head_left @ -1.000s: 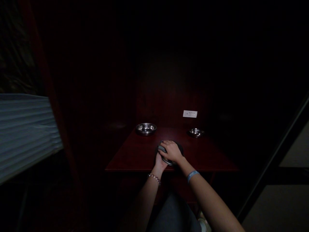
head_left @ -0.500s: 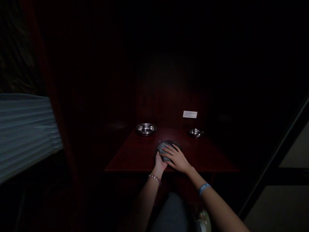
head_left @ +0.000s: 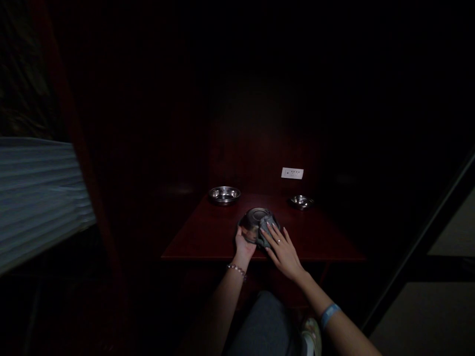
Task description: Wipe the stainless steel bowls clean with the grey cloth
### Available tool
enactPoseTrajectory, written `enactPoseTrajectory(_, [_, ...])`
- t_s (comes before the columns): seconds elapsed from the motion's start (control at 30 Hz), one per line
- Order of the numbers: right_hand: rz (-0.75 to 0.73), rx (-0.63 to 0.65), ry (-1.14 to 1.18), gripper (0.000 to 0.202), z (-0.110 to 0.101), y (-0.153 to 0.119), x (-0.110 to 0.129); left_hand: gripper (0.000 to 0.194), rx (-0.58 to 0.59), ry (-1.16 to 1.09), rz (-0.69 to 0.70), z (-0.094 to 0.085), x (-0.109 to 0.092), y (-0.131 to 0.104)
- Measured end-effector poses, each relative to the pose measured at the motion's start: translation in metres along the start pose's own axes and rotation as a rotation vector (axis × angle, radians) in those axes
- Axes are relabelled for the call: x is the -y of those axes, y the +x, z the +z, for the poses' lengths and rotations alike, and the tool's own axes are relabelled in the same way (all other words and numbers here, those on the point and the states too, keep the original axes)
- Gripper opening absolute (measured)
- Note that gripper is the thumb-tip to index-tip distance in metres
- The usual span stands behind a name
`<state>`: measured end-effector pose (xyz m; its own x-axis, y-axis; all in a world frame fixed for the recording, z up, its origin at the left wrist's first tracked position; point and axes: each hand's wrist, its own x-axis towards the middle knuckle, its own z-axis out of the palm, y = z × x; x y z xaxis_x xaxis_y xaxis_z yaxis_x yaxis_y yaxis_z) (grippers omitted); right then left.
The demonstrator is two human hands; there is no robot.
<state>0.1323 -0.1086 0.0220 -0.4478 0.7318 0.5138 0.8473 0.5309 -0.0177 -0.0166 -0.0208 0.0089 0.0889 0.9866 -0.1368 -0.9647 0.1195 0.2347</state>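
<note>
While the left hand (head_left: 245, 245) grips the bowl (head_left: 247, 220) near the table's (head_left: 200, 243) near edge, the right hand's (head_left: 286, 252) spread flat-ish over a cloth (head_left: 265, 231) on its right side. Pan (head_left: 224, 200) sits far left, dish (head_left: 302, 202) far right.

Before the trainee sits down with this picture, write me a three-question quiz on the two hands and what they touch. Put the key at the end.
1. Multiple choice: what lies under the fingers of the right hand?
a) a spoon
b) a cloth
c) a plug
2. True or false: the bowl in the left hand shows its underside to the camera.
3. Short answer: which arm wears the blue band?

Key:
1. b
2. True
3. The right arm
</note>
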Motion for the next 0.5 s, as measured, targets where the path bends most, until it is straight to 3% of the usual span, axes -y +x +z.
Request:
enactPoseTrajectory(0.27, [0.218,-0.132,0.176,0.064,0.025,-0.012,-0.007,0.036,0.044,0.060,-0.006,0.003,0.001,-0.006])
enactPoseTrajectory(0.5, [0.448,-0.283,0.558,0.060,0.024,0.004,-0.032,0.037,0.093,0.183,-0.046,0.007,0.003,-0.011])
